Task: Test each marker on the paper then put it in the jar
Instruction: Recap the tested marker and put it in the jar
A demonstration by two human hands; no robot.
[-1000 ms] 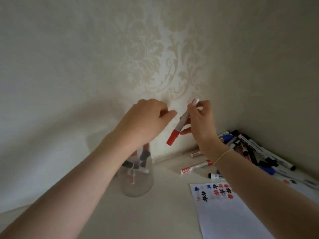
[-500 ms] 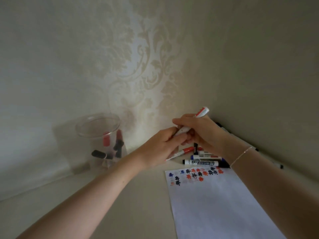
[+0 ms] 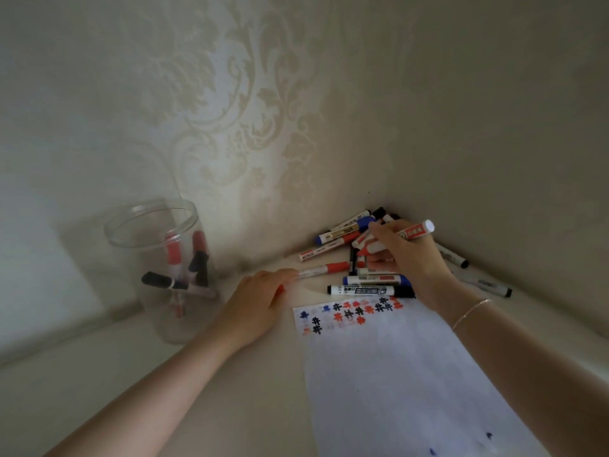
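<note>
Above the heap of markers (image 3: 357,245) in the corner, the right hand (image 3: 407,255) pinches a red marker (image 3: 395,237) between thumb and curled fingers. Its long axis runs from lower left to upper right: the white butt end sticks out past the knuckles toward the right-hand wall, and the writing end points down and left, toward the heap. That end seems to be uncapped, though the fingers partly cover it.

Left of it, the left hand (image 3: 260,303) lies knuckles up on the surface (image 3: 204,400), its fingers curled under; a bit of red shows beneath them, apparently a cap, but the view is too poor to be sure. Just beyond its fingertips a loose red-capped marker (image 3: 324,268) lies flat, cap to the right.

Between the two forearms lies the paper (image 3: 402,374), its far edge crowded with small red, black and blue test marks. A black marker (image 3: 369,290) lies along that edge.

Further left stands the clear jar (image 3: 164,268), upright and open, holding several red and black markers at a slant.

Pale damask wallpaper (image 3: 230,110) covers both walls that meet behind the beige surface.
</note>
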